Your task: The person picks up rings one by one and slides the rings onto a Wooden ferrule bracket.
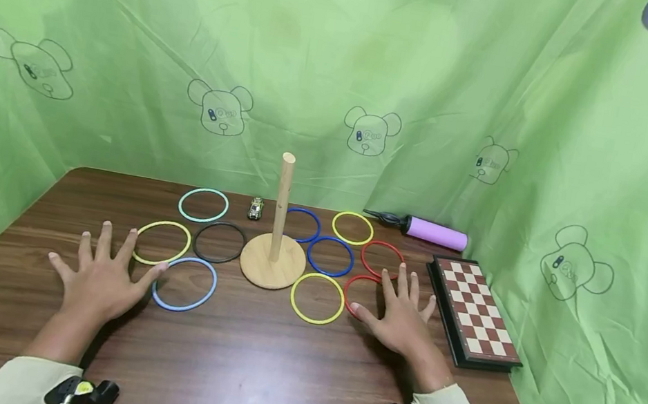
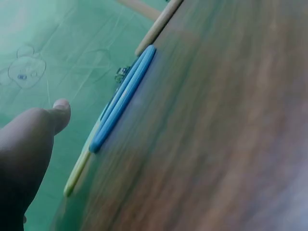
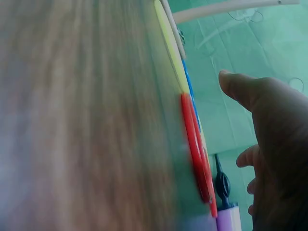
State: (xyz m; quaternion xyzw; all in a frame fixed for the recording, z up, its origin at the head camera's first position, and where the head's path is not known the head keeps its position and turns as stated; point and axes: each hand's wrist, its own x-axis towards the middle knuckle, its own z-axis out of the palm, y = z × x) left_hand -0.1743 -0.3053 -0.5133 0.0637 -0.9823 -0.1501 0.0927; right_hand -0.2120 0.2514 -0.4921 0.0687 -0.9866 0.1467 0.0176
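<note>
Left hand (image 1: 101, 284) and right hand (image 1: 403, 319), both spread, above the table (image 1: 247, 379).
I observe the left one near a yellow ring (image 1: 166, 223) and the light-blue ring (image 1: 177, 308), the right one near two red rings (image 1: 383, 243), with the chessboard (image 1: 474, 308) to its right. The wooden stand (image 1: 281, 209) is upright between the hands, base flat.

Pale-yellow ring (image 1: 168, 223) seen flat, 2 o'clock from left hand (image 1: 103, 279) | light-blue ring (image 1: 176, 308) seen flat, 3 o'clock | two red rings (image 1: 383, 244) seen flat, 10 and 11 o'clock from right hand (image 1: 403, 322)
</note>
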